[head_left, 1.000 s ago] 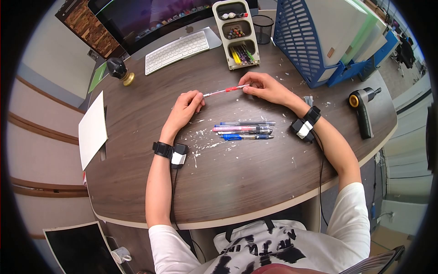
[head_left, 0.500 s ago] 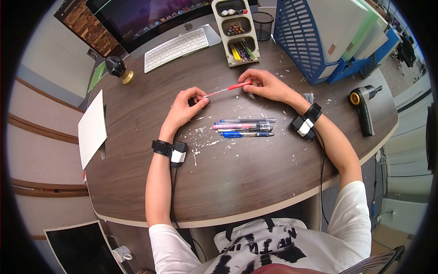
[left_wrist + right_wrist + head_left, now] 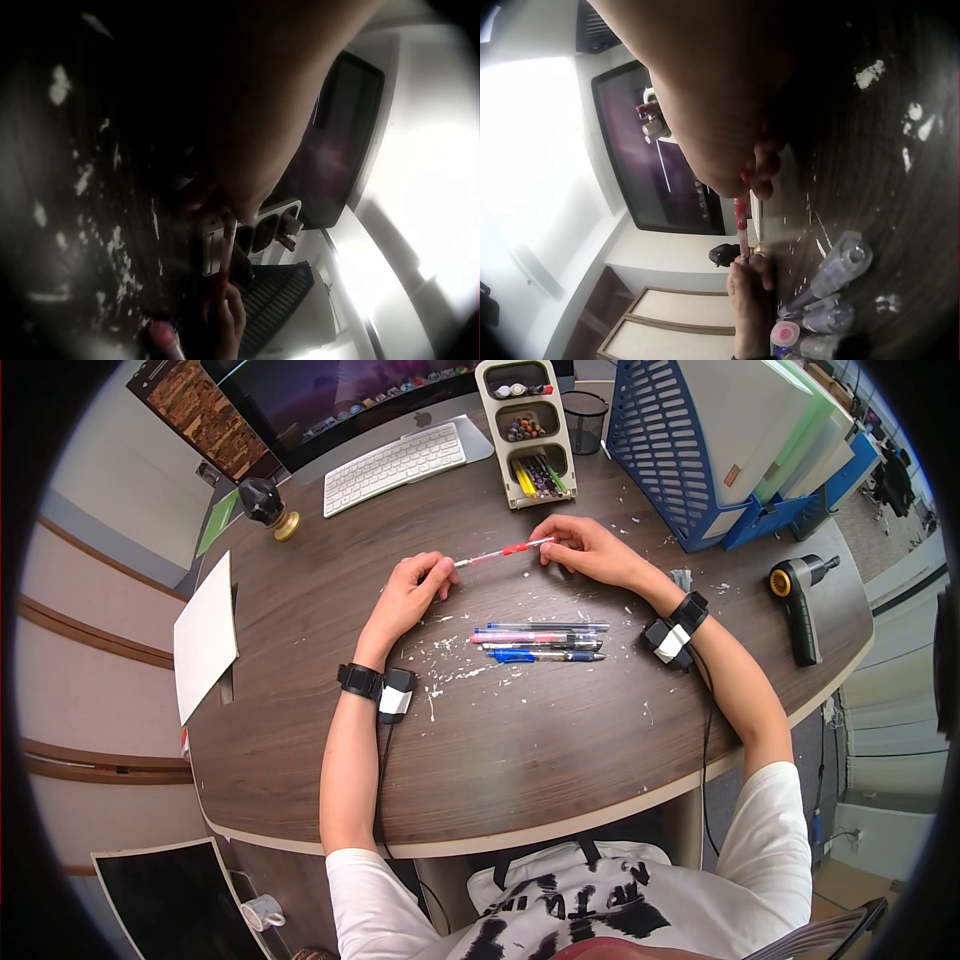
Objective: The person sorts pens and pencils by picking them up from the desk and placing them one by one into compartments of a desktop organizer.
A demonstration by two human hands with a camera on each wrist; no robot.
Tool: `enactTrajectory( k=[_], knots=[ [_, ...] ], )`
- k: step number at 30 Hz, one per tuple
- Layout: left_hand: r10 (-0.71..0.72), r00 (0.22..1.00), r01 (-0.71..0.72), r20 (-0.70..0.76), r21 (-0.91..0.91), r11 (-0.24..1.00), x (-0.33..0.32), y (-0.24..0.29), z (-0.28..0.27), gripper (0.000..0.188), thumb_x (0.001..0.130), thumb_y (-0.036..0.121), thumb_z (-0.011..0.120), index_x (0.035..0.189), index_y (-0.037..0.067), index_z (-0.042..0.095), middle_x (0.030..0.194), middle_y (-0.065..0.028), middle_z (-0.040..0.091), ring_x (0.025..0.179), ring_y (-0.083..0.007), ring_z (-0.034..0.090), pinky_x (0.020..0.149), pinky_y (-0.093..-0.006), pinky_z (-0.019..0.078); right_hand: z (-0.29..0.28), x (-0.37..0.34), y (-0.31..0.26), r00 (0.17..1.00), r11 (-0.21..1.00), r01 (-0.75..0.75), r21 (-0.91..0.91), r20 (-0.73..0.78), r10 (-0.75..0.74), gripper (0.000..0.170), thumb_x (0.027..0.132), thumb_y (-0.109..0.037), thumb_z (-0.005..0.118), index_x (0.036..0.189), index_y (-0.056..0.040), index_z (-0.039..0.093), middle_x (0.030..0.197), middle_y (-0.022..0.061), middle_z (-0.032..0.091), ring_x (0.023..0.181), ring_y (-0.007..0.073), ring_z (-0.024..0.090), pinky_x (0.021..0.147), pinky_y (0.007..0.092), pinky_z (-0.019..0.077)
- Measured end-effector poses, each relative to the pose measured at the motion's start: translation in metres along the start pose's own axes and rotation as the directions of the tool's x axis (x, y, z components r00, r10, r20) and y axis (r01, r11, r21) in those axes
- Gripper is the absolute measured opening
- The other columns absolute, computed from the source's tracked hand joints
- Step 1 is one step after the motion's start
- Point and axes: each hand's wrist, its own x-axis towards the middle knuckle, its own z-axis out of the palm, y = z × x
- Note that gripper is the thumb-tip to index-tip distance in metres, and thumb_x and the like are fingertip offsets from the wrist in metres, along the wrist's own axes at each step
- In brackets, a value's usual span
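Note:
A thin pen with a clear barrel and red parts [image 3: 515, 549] is held up between both hands, above the desk. The left hand [image 3: 408, 598] pinches its left end between thumb and fingers. At the other end, the thumb and fingers of the right hand [image 3: 588, 550] grip it. The red part lies nearer the right hand, as the left wrist view also shows. Closer to the person, several pens lie side by side on the desk: a clear one with blue ends [image 3: 545, 627], a pink one [image 3: 505, 639] and a blue one [image 3: 515, 656] among them.
White scraps [image 3: 432, 690] are scattered over the desk. Behind the hands stand a pen organizer [image 3: 512, 442], a keyboard [image 3: 395, 470] and a monitor [image 3: 330, 410]. A blue file rack [image 3: 660, 460] and a black handheld tool [image 3: 800, 610] are on the right, white paper [image 3: 205, 635] on the left.
Half a second ago a longer stretch of red showed on the pen beside the right hand; now a shorter red part shows. The left fingers have shifted slightly at their end.

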Motion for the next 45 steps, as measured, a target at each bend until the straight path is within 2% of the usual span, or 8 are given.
enactTrajectory(
  k=[8,16,19,23,25,29,34,45],
  knots=[
    [-0.057,0.998,0.058,0.007,-0.068,0.996,-0.001,-0.003,-0.002,0.042,0.104,0.032,0.05,0.079,0.001,0.063,0.061,-0.0015,0.053,0.06,-0.0094,0.048,0.057,-0.0273,0.0385,-0.001,0.0,0.0,1.0,1.0,0.016,-0.011,0.003,-0.016,0.021,0.1,-0.017,0.057,0.115,-0.0026,0.06,0.088,0.0006,0.066,0.075,0.0034,0.056,0.061,0.0205,0.0438],
    [-0.026,1.0,0.026,-0.005,0.047,0.999,-0.001,0.0,0.001,0.023,0.09,0.023,0.07,0.084,0.002,0.066,0.067,-0.0009,0.058,0.064,-0.0101,0.049,0.062,-0.0272,0.0414,-0.001,0.001,0.0,1.0,1.0,-0.01,-0.029,0.003,0.01,0.02,0.099,-0.014,0.06,0.115,-0.003,0.06,0.088,-0.0007,0.066,0.076,0.0024,0.056,0.062,0.0196,0.0435],
    [-0.004,1.0,0.005,-0.013,0.047,0.999,-0.001,-0.002,0.001,0.022,0.088,0.023,0.072,0.085,0.002,0.066,0.068,-0.0006,0.058,0.066,-0.0098,0.049,0.062,-0.0271,0.0414,-0.001,0.0,0.0,1.0,0.999,-0.017,-0.03,0.003,0.017,0.019,0.099,-0.014,0.06,0.115,-0.0034,0.06,0.088,-0.0009,0.065,0.075,0.002,0.055,0.06,0.0195,0.043],
    [0.01,1.0,-0.008,-0.023,0.082,0.997,-0.002,0.001,0.002,0.022,0.089,0.023,0.071,0.085,0.002,0.066,0.067,-0.0009,0.059,0.065,-0.0097,0.05,0.062,-0.027,0.0412,0.0,0.0,0.001,1.0,0.999,0.003,-0.04,0.001,-0.003,0.019,0.098,-0.014,0.061,0.114,-0.0032,0.061,0.087,-0.001,0.065,0.072,0.0017,0.053,0.059,0.0195,0.0425],
    [-0.06,0.998,0.06,-0.006,0.026,0.998,-0.002,0.006,0.001,0.022,0.091,0.023,0.068,0.086,0.002,0.066,0.066,-0.001,0.059,0.063,-0.0099,0.05,0.06,-0.0267,0.0409,0.0,0.001,0.001,1.0,0.999,0.002,-0.042,0.004,-0.002,0.019,0.098,-0.014,0.061,0.114,-0.0029,0.061,0.087,-0.001,0.065,0.072,0.0017,0.053,0.059,0.0195,0.0424],
    [-0.03,1.0,0.03,-0.005,0.002,1.0,-0.001,0.001,0.002,0.024,0.095,0.023,0.064,0.086,0.001,0.066,0.064,-0.0012,0.059,0.061,-0.0096,0.051,0.059,-0.0269,0.0403,0.0,0.0,0.001,1.0,0.999,0.009,-0.035,-0.005,-0.009,0.02,0.099,-0.015,0.061,0.115,-0.0027,0.061,0.086,-0.0005,0.065,0.071,0.002,0.053,0.059,0.0195,0.0423],
    [-0.018,1.0,0.018,0.007,0.005,1.0,0.001,-0.003,0.0,0.035,0.1,0.031,0.057,0.083,0.001,0.065,0.061,-0.001,0.056,0.059,-0.0089,0.049,0.056,-0.0283,0.0382,0.0,0.001,0.003,1.0,0.999,0.017,-0.033,-0.002,-0.017,0.021,0.099,-0.016,0.06,0.115,-0.0025,0.061,0.086,-0.0002,0.065,0.07,0.0024,0.052,0.059,0.0198,0.0424],
    [-0.068,0.998,0.068,-0.005,0.013,0.998,0.0,-0.006,-0.001,0.038,0.101,0.032,0.057,0.078,0.002,0.059,0.059,0.0001,0.05,0.057,-0.008,0.044,0.053,-0.0285,0.0355,-0.001,0.0,0.002,1.0,0.999,0.007,-0.039,-0.004,-0.007,0.021,0.099,-0.016,0.06,0.115,-0.0027,0.06,0.088,0.0002,0.066,0.074,0.0029,0.055,0.06,0.0199,0.0436]
  ],
)
